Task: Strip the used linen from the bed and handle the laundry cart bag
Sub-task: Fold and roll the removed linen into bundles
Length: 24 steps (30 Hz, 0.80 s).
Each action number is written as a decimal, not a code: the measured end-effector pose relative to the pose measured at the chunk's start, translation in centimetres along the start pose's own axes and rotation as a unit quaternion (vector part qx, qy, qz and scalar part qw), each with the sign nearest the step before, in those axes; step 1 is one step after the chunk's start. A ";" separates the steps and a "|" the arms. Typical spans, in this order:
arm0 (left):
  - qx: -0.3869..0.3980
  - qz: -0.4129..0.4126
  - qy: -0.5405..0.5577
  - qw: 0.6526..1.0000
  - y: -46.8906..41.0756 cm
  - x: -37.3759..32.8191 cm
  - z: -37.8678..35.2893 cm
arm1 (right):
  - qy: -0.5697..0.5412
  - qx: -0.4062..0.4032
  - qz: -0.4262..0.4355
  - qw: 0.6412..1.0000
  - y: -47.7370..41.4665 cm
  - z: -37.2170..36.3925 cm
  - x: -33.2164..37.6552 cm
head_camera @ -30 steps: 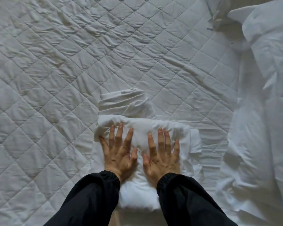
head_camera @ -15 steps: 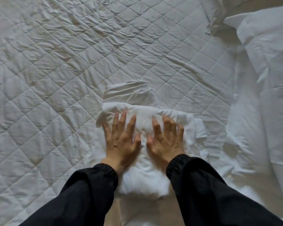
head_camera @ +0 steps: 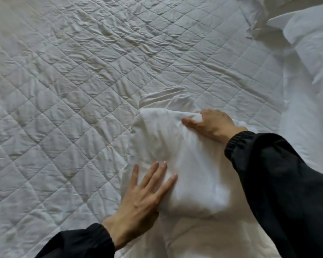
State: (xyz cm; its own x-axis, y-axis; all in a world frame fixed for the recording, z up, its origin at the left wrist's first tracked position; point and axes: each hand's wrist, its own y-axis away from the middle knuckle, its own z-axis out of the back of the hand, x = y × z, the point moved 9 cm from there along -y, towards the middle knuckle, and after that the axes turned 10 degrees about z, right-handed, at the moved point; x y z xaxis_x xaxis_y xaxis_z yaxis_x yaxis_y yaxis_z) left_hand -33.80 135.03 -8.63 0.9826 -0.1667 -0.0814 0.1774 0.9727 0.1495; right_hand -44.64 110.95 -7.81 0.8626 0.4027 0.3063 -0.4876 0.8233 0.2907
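Note:
A folded bundle of white linen (head_camera: 190, 161) lies on the quilted mattress pad (head_camera: 73, 90), with a second rolled piece (head_camera: 168, 98) just beyond it. My left hand (head_camera: 144, 198) lies flat with straight fingers against the bundle's near left side. My right hand (head_camera: 213, 125) grips the bundle's far right edge, fingers curled into the cloth and thumb on top. Both arms wear black sleeves.
A white pillow (head_camera: 313, 40) lies at the upper right. Loose white sheeting (head_camera: 306, 127) runs down the right side of the bed. More crumpled white cloth (head_camera: 257, 21) sits at the top right. The quilted pad spreads wide to the left.
Both hands were pressing flat side by side on the bundle. Now my left hand has slid back to its near left side and my right hand has moved to the far edge and gripped it.

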 end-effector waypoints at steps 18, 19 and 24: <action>-0.081 -0.001 -0.013 0.997 -7.8 4.5 2.6 | -0.065 -0.108 -0.254 0.959 12.3 -0.3 -6.5; -0.089 -0.012 -0.027 0.996 -7.7 4.3 2.9 | -0.051 -0.102 -0.249 0.962 12.4 -0.2 -5.7; -0.131 -0.177 -0.055 0.974 -4.1 1.6 2.7 | 0.016 -0.084 -0.203 0.975 13.4 -0.7 -2.0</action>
State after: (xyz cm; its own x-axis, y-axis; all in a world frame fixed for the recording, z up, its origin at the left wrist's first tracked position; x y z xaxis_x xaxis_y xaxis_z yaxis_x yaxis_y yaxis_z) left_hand -32.82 130.30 -6.71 0.8645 -0.5020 0.0268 0.5010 0.8560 -0.1273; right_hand -52.84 121.43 -5.16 0.9851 0.0403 0.1669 -0.0783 0.9706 0.2278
